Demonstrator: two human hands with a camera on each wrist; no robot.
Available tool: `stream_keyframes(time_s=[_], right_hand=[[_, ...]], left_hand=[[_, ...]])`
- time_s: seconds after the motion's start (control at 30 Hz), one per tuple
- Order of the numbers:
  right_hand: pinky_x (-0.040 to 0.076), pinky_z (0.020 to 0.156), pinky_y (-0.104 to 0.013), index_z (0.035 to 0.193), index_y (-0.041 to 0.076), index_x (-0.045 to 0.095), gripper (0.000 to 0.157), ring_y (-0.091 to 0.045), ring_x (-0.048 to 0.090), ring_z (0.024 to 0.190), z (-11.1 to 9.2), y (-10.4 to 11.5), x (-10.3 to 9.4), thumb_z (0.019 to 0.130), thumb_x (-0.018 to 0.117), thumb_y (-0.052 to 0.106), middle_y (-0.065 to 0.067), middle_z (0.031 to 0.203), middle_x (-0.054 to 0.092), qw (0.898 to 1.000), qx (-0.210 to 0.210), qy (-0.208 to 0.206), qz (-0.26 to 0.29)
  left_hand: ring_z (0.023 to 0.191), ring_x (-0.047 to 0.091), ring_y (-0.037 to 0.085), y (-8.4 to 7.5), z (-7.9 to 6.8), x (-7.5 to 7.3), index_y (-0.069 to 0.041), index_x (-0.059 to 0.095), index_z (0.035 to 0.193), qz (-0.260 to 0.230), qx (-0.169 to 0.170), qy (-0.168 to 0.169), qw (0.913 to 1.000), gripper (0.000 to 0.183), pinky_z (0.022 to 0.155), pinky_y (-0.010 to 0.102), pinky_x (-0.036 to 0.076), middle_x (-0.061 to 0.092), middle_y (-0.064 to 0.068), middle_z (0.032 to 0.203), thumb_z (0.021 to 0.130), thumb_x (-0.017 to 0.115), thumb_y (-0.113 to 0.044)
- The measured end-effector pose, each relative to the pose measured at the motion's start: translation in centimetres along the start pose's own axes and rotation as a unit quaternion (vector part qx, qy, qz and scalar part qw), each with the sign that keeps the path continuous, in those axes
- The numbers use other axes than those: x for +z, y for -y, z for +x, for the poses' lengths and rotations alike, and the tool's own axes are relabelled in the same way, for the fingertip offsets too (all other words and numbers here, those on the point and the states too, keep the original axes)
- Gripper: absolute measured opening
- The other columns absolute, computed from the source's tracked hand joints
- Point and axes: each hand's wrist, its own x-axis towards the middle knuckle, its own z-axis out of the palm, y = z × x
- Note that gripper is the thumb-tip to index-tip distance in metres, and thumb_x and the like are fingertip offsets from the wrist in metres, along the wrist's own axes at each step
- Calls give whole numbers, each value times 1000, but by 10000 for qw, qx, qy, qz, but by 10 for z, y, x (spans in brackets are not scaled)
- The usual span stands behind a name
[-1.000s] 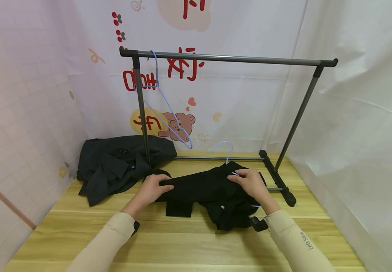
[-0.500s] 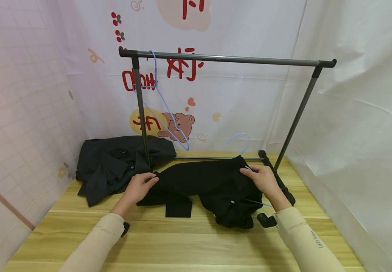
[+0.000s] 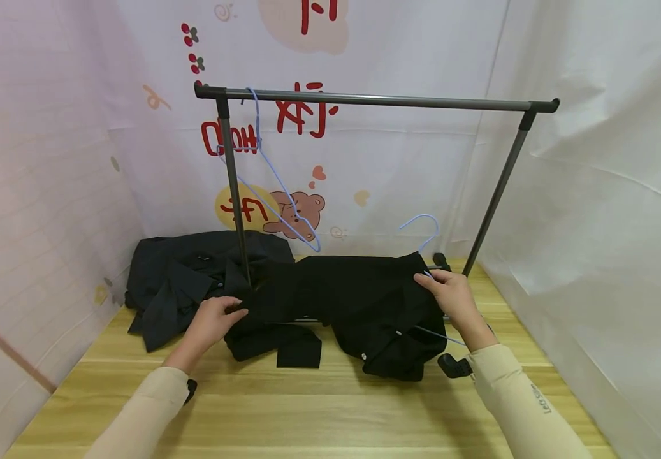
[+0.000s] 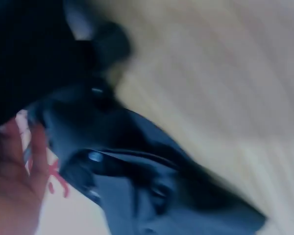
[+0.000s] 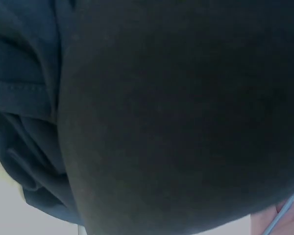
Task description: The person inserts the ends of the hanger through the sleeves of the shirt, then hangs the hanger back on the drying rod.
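Note:
A black shirt (image 3: 364,287) with light buttons is stretched sideways between my hands over the table. My left hand (image 3: 213,322) pinches its left end; in the left wrist view the fingers reach behind the black cloth. At the right end my right hand (image 3: 453,298) pinches the shirt together with a thin blue clothes hanger (image 3: 435,223). The hanger's hook stands up above the cloth and one arm of it pokes out below. Most of the hanger is hidden inside the shirt. Black cloth fills most of the right wrist view, with the hanger wire (image 5: 281,215) across my hand.
A dark metal garment rack (image 3: 387,100) stands behind the shirt. Another blue hanger (image 3: 284,185) hangs from its left end. A second dark shirt (image 3: 169,274) lies heaped on the wooden table (image 3: 307,421) at the left. White printed curtains (image 3: 611,191) enclose the sides and back.
My left hand has moved left and my right hand right and up, pulling the black shirt out wider and raising it. The hanger's hook has risen and shifted right.

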Motion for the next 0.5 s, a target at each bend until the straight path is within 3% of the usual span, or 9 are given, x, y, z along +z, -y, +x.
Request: stream_keyframes(time_s=[0.1,0.2,0.33,0.43,0.5], right_hand=[[49,77,-24,122,2,69,56,-23,54,101,2,-1,-3,91,70,48,-15,115,64,10000,-8,-75,-11],[48,85,-27,127,0,66,60,-25,54,110,3,-2,-7,92,69,48,-18,124,62,9999,-10,-145,37],[46,93,-32,133,0,62,63,-27,52,119,5,-2,-12,92,68,48,-20,134,58,9994,102,-303,152],[45,95,-34,133,-1,62,63,-27,52,118,5,0,-14,92,68,47,-21,133,58,9987,190,-433,190],[45,95,-35,132,-2,62,62,-27,52,117,5,1,-15,92,69,46,-21,132,58,9985,207,-461,196]], left_hand=[[90,67,34,18,-11,-5,4,70,116,621,-44,-290,9976,26,71,46,54,68,23,113,95,65,-10],[80,66,34,30,-21,-17,4,70,114,841,-320,-591,9942,24,63,46,52,69,23,106,95,63,-9],[86,64,43,39,-27,-37,6,69,115,857,-462,-1182,9882,26,71,55,50,69,26,105,97,60,-10],[87,66,38,39,-29,-55,8,67,117,320,-658,-1412,9873,29,77,51,51,70,23,102,100,57,-14],[81,67,25,37,-29,-68,6,66,117,-751,-897,-1276,9849,30,75,41,54,70,13,94,103,54,-18]])
